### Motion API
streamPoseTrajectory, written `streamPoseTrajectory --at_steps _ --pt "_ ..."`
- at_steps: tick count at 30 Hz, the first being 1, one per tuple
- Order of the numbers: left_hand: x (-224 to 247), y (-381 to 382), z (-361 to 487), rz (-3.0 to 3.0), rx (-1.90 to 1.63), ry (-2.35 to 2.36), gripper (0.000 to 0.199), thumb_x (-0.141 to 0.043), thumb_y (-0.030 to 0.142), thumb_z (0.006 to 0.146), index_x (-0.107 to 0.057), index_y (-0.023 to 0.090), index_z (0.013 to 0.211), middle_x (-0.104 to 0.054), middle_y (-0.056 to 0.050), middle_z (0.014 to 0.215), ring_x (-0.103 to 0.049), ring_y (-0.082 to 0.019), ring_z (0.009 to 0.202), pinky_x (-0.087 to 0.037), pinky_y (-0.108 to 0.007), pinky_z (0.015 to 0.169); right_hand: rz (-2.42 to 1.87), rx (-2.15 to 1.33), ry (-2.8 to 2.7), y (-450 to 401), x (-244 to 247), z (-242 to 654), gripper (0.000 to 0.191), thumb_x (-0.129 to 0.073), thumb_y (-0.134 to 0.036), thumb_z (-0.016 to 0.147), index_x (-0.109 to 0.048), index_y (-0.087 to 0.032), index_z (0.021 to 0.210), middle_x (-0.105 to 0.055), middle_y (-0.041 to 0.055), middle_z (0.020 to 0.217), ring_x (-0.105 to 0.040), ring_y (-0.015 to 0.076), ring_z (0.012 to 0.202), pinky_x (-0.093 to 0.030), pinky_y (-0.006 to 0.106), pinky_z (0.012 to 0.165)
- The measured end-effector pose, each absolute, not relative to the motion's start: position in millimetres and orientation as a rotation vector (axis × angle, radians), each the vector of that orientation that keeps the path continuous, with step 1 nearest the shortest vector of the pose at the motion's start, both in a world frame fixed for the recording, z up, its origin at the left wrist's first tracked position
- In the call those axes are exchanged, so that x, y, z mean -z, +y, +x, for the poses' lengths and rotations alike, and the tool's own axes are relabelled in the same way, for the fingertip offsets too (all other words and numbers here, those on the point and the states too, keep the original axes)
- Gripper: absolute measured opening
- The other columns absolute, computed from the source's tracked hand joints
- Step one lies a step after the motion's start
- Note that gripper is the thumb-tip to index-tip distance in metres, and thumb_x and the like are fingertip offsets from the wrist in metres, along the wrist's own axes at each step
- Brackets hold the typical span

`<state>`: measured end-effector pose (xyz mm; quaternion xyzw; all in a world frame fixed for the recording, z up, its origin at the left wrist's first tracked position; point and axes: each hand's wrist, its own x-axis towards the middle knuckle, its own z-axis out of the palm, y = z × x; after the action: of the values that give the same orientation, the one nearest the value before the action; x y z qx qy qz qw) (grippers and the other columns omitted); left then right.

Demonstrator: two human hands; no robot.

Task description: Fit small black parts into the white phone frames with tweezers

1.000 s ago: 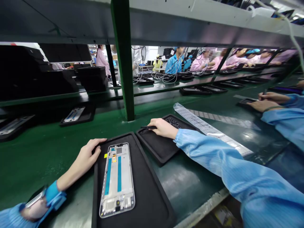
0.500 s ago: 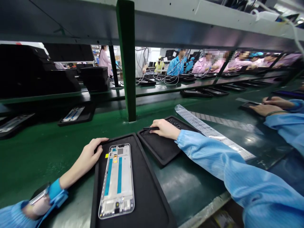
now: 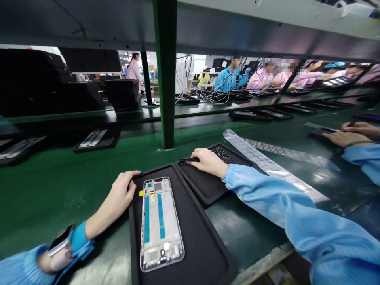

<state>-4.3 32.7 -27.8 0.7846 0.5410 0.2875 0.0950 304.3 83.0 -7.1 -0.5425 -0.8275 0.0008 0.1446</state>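
Note:
My left hand (image 3: 121,192) rests on the left rim of a black tray (image 3: 204,245), its fingers stretched out over the corner. In that tray lies a silver phone frame (image 3: 169,221) with blue strips and a small yellow tab on its upper left. My right hand (image 3: 209,162) is closed around slim black tweezers (image 3: 190,159), which point left. It is over a second, smaller black tray (image 3: 204,186), whose far end holds many tiny dark parts (image 3: 222,154). The tweezer tips look bare, though they are too small to be sure.
Clear plastic strips (image 3: 267,164) lie right of the small tray. A green post (image 3: 165,79) stands behind the trays, beneath a low shelf (image 3: 118,27). More trays with phone frames (image 3: 94,137) sit at left. A co-worker's hands (image 3: 350,134) work at the right; several people sit across.
The camera view has turned slightly, so everything sits further right. Both hands keep nearly the same places on the trays. Across the line, a tilted tray now shows at the right.

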Motion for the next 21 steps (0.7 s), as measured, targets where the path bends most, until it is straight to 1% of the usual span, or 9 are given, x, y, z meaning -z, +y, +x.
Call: streamPoseTrajectory --at_steps 4,13,16,18,21 --pt "27.9 32.3 -4.2 2.322 -0.842 1.602 0.036 -0.031 0.027 0.082 -0.055 0.015 0.105 -0.06 -0.009 0.1 -0.055 -0.023 0.097 -0.045 -0.04 0.089 -1.616 -0.05 -2.308 87.8 8.9 302.8 0.022 -0.058 -0.035 0.081 -0.066 -0.014 0.08 -0.064 0.0073 0.083 -0.06 0.0183 0.078 -0.04 0.025 0.068" --pt "29.2 34.3 -7.1 2.327 -0.827 1.583 0.034 -0.031 0.026 0.083 -0.053 0.016 0.107 -0.058 -0.009 0.103 -0.053 -0.023 0.1 -0.043 -0.04 0.09 -1.609 -0.091 -2.295 86.4 7.7 303.7 0.015 -0.055 -0.023 0.078 -0.067 -0.014 0.079 -0.065 0.0074 0.082 -0.059 0.018 0.077 -0.039 0.025 0.068" --pt "30.0 35.1 -7.7 2.323 -0.817 1.579 0.034 -0.031 0.026 0.083 -0.053 0.016 0.107 -0.058 -0.009 0.104 -0.053 -0.023 0.1 -0.043 -0.041 0.09 -1.593 -0.133 -2.294 89.2 7.7 307.0 0.017 -0.059 -0.029 0.077 -0.068 -0.015 0.078 -0.066 0.0068 0.08 -0.059 0.0169 0.075 -0.038 0.024 0.066" --pt "30.0 35.2 -7.6 2.321 -0.818 1.579 0.034 -0.031 0.026 0.082 -0.053 0.016 0.107 -0.058 -0.009 0.104 -0.053 -0.023 0.101 -0.043 -0.041 0.091 -1.586 -0.174 -2.286 92.6 7.6 309.4 0.019 -0.062 -0.032 0.076 -0.068 -0.014 0.075 -0.065 0.0054 0.074 -0.058 0.0149 0.07 -0.037 0.022 0.062" --pt "29.2 34.9 -6.8 2.319 -0.832 1.584 0.034 -0.031 0.026 0.082 -0.054 0.016 0.106 -0.059 -0.009 0.103 -0.054 -0.023 0.099 -0.044 -0.041 0.09 -1.579 -0.22 -2.266 96.8 7.8 310.8 0.019 -0.063 -0.032 0.076 -0.067 -0.013 0.071 -0.064 0.0036 0.066 -0.056 0.0122 0.062 -0.035 0.021 0.057"
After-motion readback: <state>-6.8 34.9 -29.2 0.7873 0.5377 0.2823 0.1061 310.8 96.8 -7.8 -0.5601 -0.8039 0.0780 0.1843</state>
